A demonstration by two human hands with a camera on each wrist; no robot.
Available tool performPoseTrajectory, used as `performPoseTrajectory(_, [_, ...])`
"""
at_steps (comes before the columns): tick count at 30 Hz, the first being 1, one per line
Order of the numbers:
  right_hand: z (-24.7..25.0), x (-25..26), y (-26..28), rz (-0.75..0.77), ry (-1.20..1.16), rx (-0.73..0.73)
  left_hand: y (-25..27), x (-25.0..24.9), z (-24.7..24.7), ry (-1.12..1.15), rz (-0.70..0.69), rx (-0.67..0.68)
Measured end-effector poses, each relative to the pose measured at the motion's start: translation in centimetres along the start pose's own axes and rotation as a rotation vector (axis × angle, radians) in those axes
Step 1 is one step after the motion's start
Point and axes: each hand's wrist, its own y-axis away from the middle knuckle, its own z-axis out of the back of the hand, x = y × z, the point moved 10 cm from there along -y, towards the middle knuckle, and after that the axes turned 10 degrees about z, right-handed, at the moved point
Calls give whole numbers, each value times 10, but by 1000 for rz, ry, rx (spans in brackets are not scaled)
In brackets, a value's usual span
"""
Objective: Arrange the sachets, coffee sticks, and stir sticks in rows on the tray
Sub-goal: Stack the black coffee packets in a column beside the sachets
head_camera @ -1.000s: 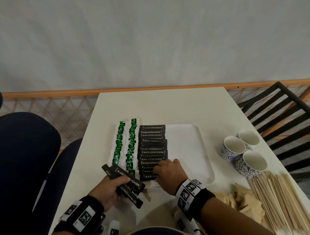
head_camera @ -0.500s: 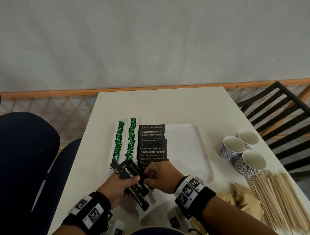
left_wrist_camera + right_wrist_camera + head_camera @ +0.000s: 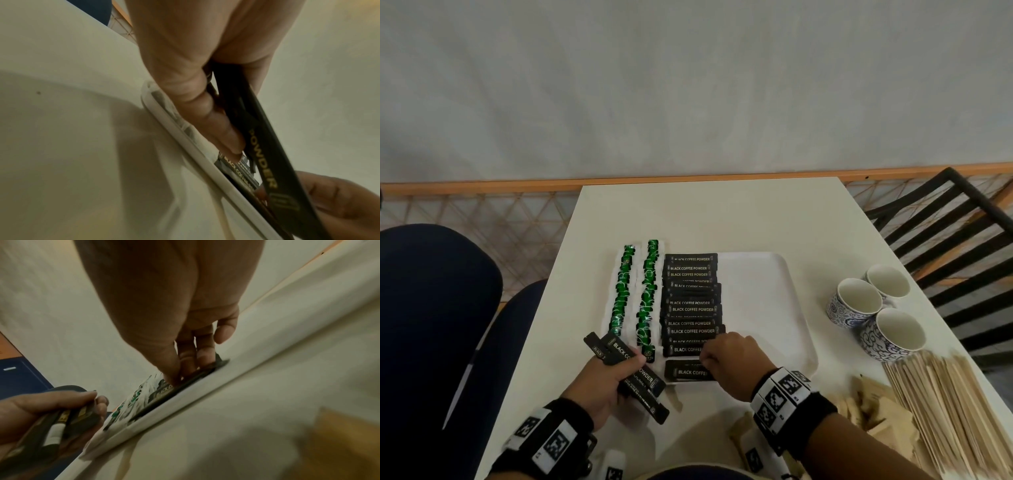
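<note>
On the tray (image 3: 774, 308), another coffee stick (image 3: 685, 371), newly under right hand (image 3: 732, 356).

The coffee sticks (image 3: 692, 310) are black with pale lettering; the sachets (image 3: 635, 294) beside them are white with green print. The tray (image 3: 767, 308) is white, the bench (image 3: 722, 219) off-white. Three cups (image 3: 876, 318) carry blue-and-white swirls. The stir sticks (image 3: 955, 411) are pale wood, beside tan paper packets (image 3: 873, 407).
</note>
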Motion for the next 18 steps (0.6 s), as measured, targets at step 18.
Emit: performPoseTrajectory(18, [-4,7,-4,2,68,39,0,2,3,-15,11,-4])
